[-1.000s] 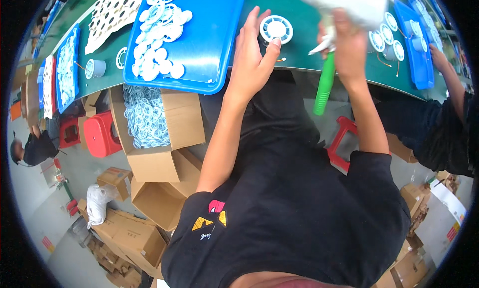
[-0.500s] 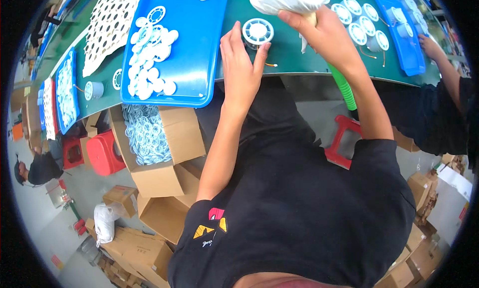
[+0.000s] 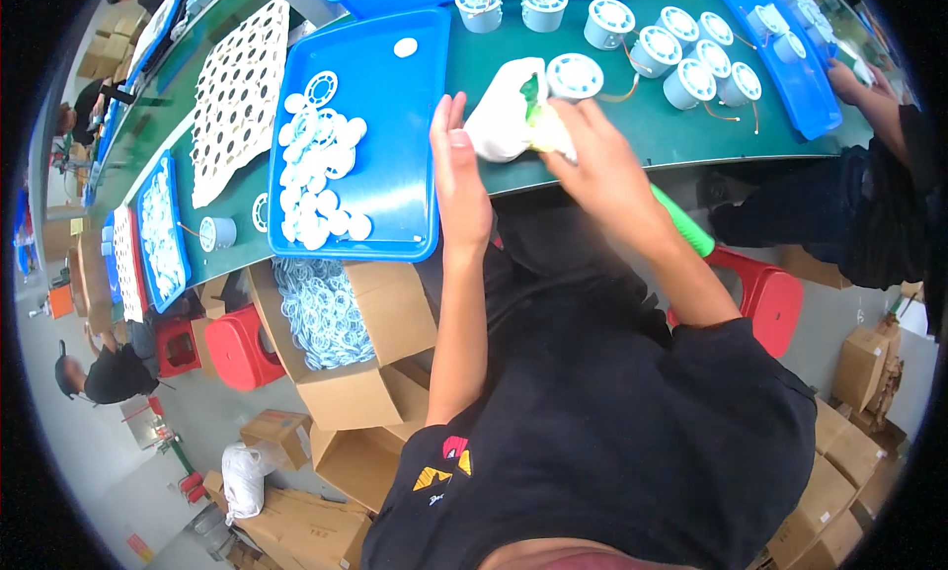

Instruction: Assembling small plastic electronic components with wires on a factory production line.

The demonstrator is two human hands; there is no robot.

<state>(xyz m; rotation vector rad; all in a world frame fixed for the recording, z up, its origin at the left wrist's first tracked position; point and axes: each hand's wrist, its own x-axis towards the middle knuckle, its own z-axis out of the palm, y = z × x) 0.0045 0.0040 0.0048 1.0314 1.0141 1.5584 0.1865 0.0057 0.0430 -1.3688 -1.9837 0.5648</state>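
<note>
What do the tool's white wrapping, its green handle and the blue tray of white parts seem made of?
White wrapping: perhaps cloth or plastic film, matte, from its soft, loose outline. Green handle: likely plastic or rubber, finish unclear, from its even bright colour. Blue tray: seemingly moulded plastic, slightly glossy, with rounded corners.

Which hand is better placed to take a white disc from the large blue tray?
Left hand, I'd say: it's close beside the blue tray and looks empty. The right hand grips the green-handled tool, farther from the white discs.
</note>
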